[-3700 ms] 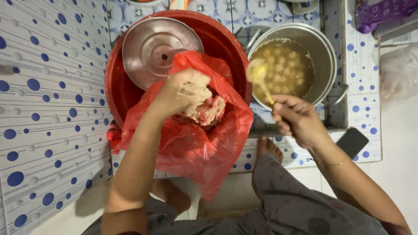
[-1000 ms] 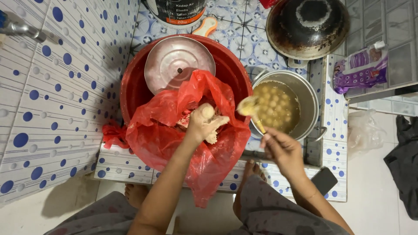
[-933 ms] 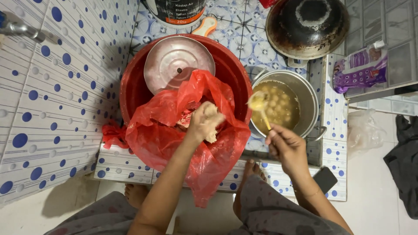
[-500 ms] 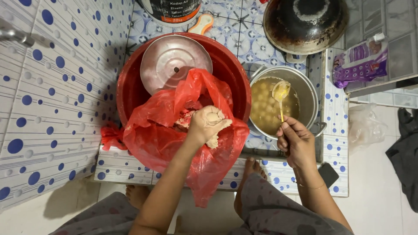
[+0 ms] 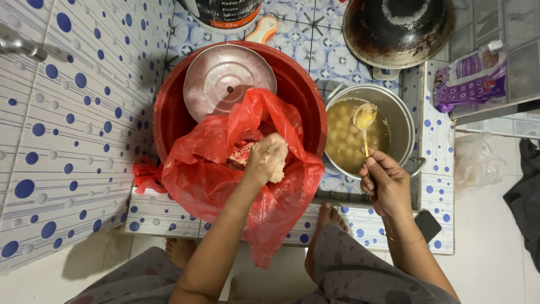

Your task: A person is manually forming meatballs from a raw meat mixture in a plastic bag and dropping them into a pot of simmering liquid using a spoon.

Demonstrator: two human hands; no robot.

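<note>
Spoon (image 5: pixel 364 118) over pot (image 5: pixel 402 121) | right hand (image 5: pixel 387 183) fingers pinch handle | left hand (image 5: pixel 267 159) fingers clutch paste (image 5: pixel 278 169)

A tiled surface (image 5: pixel 349 225) with blue dots and star patterns carries everything. A big red basin (image 5: pixel 169 121) sits at the centre. Just beside it at 3 o'clock stands a steel pot (image 5: pixel 402 121). At 1 o'clock rests a blackened wok (image 5: pixel 399 28), at 12 o'clock a bucket (image 5: pixel 225 14). A dark phone (image 5: pixel 427 225) lies at 4 o'clock.
</note>
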